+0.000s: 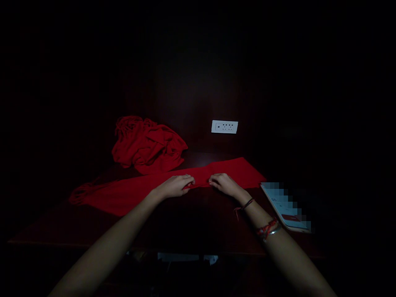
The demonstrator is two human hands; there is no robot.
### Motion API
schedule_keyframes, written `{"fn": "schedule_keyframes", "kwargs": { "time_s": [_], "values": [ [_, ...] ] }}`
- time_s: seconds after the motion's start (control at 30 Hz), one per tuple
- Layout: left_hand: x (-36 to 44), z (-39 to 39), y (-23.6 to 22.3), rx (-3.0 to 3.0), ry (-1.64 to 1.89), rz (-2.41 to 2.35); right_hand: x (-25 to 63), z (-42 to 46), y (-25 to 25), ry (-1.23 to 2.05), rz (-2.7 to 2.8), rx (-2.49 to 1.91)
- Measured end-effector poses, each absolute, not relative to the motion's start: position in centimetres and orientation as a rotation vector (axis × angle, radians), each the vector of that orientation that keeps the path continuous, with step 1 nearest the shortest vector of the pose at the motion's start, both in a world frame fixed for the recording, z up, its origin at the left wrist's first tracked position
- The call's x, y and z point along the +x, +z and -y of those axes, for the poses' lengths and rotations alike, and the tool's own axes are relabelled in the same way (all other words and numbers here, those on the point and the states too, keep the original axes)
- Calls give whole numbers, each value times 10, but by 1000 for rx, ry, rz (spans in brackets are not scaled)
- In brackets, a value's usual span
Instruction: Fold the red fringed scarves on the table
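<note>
A long red scarf (123, 192) with fringe at its left end lies across the dark table, folded lengthwise into a band. My left hand (176, 185) pinches the scarf's near edge around its middle, the fingers curled over the cloth. A short way to the right, my right hand (224, 184) grips the same edge with its fingertips closed. Between the two hands the edge looks slightly bunched. Behind the scarf's left half sits a crumpled heap of red fringed cloth (148, 144).
On the right of the table (192, 231) lies a flat pale object like a tablet or booklet (286, 208), partly blurred out. A white power socket (224, 126) is set in the dark wall behind. Pale items (177, 257) show faintly below the table's front edge.
</note>
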State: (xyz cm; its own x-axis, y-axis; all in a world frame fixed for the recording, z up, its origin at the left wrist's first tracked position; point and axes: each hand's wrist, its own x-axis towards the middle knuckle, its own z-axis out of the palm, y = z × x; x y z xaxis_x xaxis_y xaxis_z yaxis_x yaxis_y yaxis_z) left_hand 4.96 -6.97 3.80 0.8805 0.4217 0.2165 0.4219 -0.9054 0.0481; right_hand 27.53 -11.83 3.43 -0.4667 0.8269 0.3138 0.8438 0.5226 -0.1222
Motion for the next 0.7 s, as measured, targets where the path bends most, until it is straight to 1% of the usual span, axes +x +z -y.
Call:
{"fn": "schedule_keyframes", "kwargs": {
  "time_s": [0.2, 0.33, 0.53, 0.7],
  "values": [
    [42, 59, 39, -3027, -304, 665, 256, 124, 34, -236, 2496, -1284],
    [41, 62, 41, -2975, -224, 703, 242, 124, 32, -363, 2539, -1379],
    [37, 73, 50, -2943, -239, 709, 241, 124, 34, -348, 2555, -1500],
    [26, 74, 57, -2975, -124, 859, 244, 122, 34, -351, 2541, -1554]
  ]
}}
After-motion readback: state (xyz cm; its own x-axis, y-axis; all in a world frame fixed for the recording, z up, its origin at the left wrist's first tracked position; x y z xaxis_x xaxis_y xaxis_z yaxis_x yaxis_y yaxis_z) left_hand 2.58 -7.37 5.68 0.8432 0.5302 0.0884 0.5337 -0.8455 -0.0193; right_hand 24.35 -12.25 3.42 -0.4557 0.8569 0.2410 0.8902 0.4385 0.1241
